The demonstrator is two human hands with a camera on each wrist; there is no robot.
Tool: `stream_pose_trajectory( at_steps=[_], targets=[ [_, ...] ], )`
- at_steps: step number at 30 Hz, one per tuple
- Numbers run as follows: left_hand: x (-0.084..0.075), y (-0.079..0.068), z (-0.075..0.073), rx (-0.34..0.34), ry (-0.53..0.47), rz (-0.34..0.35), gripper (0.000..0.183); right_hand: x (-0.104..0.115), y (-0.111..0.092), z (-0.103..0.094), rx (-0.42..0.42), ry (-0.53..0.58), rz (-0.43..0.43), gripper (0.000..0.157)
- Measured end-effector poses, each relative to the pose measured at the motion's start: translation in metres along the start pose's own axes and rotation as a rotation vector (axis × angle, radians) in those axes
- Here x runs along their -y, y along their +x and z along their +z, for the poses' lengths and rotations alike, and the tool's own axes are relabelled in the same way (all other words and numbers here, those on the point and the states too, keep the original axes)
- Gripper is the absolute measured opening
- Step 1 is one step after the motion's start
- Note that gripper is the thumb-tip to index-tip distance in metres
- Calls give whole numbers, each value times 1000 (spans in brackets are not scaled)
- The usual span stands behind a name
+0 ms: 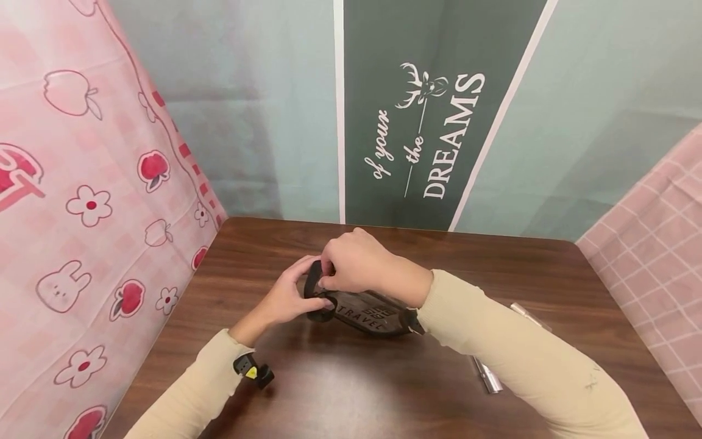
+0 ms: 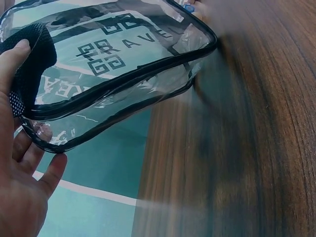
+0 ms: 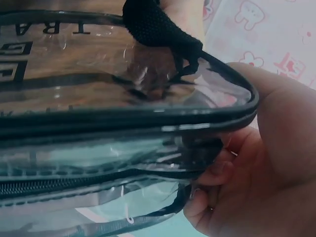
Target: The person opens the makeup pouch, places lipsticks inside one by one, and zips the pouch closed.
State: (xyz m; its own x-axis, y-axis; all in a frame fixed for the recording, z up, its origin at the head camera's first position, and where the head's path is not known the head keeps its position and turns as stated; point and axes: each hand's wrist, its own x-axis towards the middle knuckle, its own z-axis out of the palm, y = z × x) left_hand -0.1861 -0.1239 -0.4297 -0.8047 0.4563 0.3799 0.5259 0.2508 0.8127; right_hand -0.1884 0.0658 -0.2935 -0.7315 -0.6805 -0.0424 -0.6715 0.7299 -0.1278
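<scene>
A clear plastic zip pouch (image 1: 368, 312) with black trim and the printed word TRAVEL stands on the wooden table in front of me. My left hand (image 1: 285, 299) holds its left end, the thumb over a black strap (image 2: 39, 61) and the other fingers at the lower edge in the left wrist view. Across the top comes my right hand (image 1: 356, 262), its fingers curled in at the same end. The right wrist view shows those fingertips pinching the pouch's corner where the zipper (image 3: 54, 187) ends; the zipper pull itself is hidden.
Right of the pouch, a silver tube (image 1: 490, 378) lies partly under my right sleeve. Another slim, pale tube (image 1: 529, 315) lies beyond the sleeve. Fabric hangings (image 1: 263, 122) border the wooden table (image 1: 351, 390) at the back and both sides.
</scene>
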Motion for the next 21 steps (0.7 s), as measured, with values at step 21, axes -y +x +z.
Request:
stream_pose_trajectory(
  at_steps=[21],
  targets=[
    [1, 1, 0, -15, -1, 27, 67, 8, 1, -3, 27, -34, 47, 23]
  ],
)
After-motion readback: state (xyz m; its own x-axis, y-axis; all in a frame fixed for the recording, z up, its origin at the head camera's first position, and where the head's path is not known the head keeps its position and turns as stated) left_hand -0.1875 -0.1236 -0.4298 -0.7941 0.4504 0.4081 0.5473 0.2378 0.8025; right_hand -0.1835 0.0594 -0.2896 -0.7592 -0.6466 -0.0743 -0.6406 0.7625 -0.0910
